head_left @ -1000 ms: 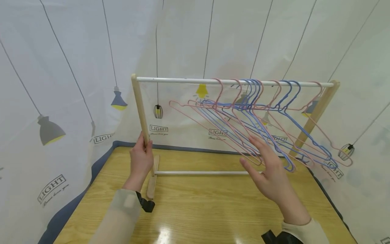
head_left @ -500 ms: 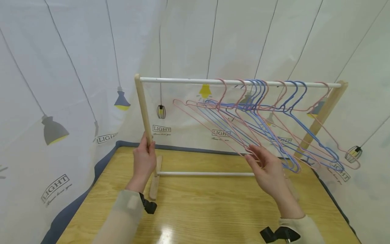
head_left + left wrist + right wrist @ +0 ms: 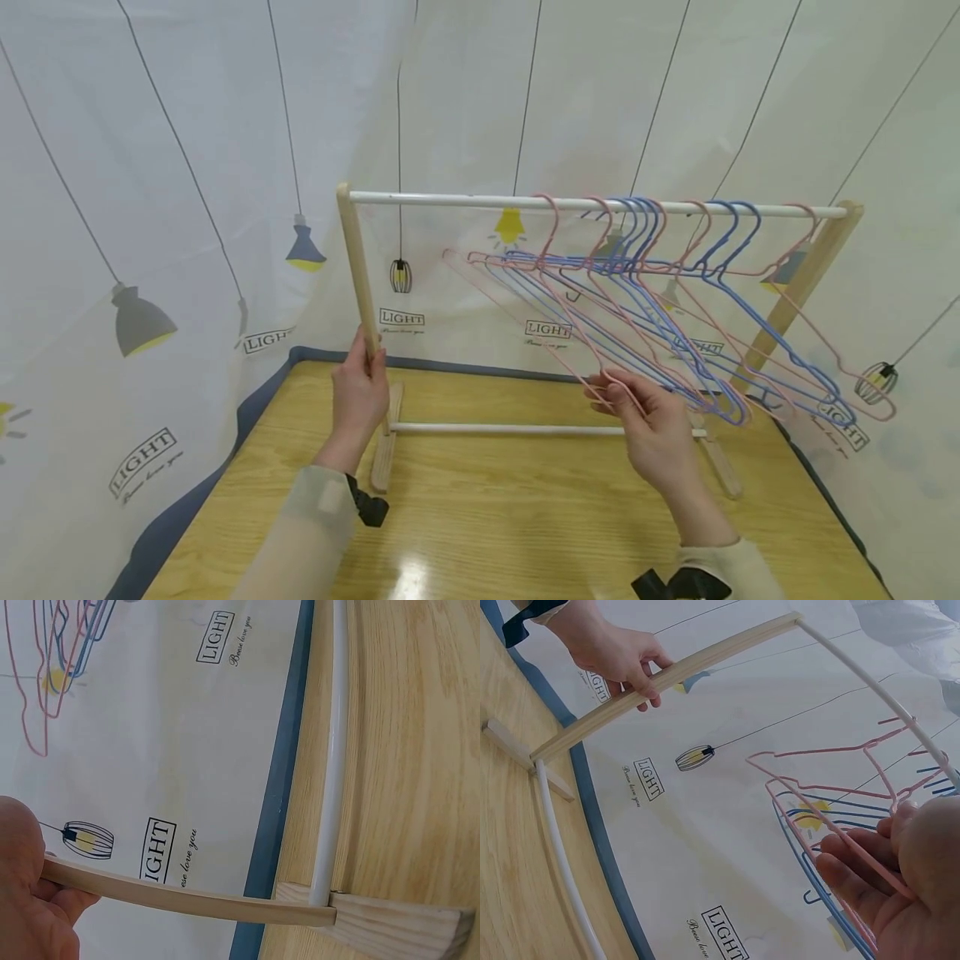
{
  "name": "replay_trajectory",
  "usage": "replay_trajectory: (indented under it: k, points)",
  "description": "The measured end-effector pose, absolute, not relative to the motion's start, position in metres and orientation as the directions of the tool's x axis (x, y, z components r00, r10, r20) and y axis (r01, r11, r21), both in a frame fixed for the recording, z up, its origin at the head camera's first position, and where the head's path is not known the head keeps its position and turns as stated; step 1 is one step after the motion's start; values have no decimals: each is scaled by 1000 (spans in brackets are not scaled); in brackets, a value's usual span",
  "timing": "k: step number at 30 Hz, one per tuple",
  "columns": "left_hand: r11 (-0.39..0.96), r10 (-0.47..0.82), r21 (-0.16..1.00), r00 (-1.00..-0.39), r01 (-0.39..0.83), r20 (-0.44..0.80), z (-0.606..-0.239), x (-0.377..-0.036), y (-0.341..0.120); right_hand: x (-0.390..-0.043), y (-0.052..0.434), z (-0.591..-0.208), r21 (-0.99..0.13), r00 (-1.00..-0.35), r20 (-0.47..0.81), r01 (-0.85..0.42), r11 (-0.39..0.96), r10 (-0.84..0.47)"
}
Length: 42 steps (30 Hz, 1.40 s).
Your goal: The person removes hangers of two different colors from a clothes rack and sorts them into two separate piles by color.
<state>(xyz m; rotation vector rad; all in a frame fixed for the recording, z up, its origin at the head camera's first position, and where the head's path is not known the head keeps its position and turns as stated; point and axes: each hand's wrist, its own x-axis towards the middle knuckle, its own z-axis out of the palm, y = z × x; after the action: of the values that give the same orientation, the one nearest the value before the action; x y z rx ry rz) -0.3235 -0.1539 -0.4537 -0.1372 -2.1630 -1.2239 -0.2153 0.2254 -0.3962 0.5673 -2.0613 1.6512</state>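
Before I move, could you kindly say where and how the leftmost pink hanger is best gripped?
I'd probably pinch the pink hanger by its near corner, from the front, where the right grip holds it: that thin end angles forward, while its hook loops over the white rail.

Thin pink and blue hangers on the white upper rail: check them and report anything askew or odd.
Nothing looks broken. The hangers are unevenly spaced, though: most crowd the right part of the white upper rail, several hang bunched tightly, and their lower ends overlap in the head view. The right hand holds a pink hanger.
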Motion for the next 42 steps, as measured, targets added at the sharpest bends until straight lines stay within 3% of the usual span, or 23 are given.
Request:
replay_trajectory:
  k: [10,25,30,38,42]
  points:
    - [548,-217,739,-786,392,579,-453,-323,-153,-214,220,-390,-650,-666,746,-724,231,11]
    - [551,-214,741,-794,383,570,-452,-321,-153,-205,221,-362,-586,-589,806,-783,209,53]
    - [557,-210,733,-788,390,579,-453,-321,-153,-197,224,-352,-536,-533,844,-838,106,56]
    - [558,-197,724,-782,406,591,-453,-324,-155,-173,237,-349,-563,-561,826,-826,22,57]
    - [553,-193,724,-782,412,593,-453,-325,-155,-159,246,-353,-626,-625,779,-779,15,55]
